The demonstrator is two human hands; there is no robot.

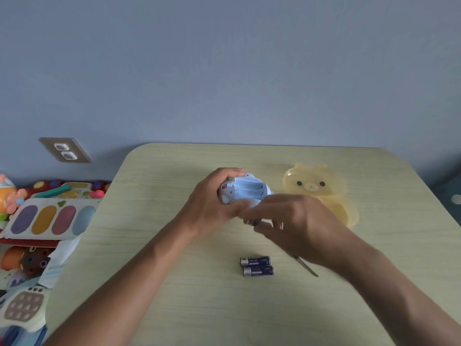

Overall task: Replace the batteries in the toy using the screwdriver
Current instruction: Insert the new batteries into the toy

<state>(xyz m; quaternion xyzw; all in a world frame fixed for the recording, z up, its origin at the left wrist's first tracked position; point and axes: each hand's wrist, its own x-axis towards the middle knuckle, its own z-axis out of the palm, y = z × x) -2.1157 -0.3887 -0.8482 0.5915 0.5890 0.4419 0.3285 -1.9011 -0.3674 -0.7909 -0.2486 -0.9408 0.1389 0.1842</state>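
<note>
On the table (174, 283), your left hand (212, 206) grips the blue toy (245, 189), its battery bay open and empty. Your right hand (294, 221) pinches one battery (252, 223); I think you are loading, so mind its polarity. Two batteries (257, 266) and the screwdriver (308, 268) wait nearby.

The right hand (296, 221) is blurry, and it hides most of a small dark thing (259, 223) in its fingers, so I cannot tell what it is. The right arm covers the top part of the screwdriver (308, 268). The left hand (214, 203) hides the left side of the toy (247, 188). The words on the two batteries (257, 266) are too small to read. The left edge cuts off the toys (22, 245) on the floor.
</note>
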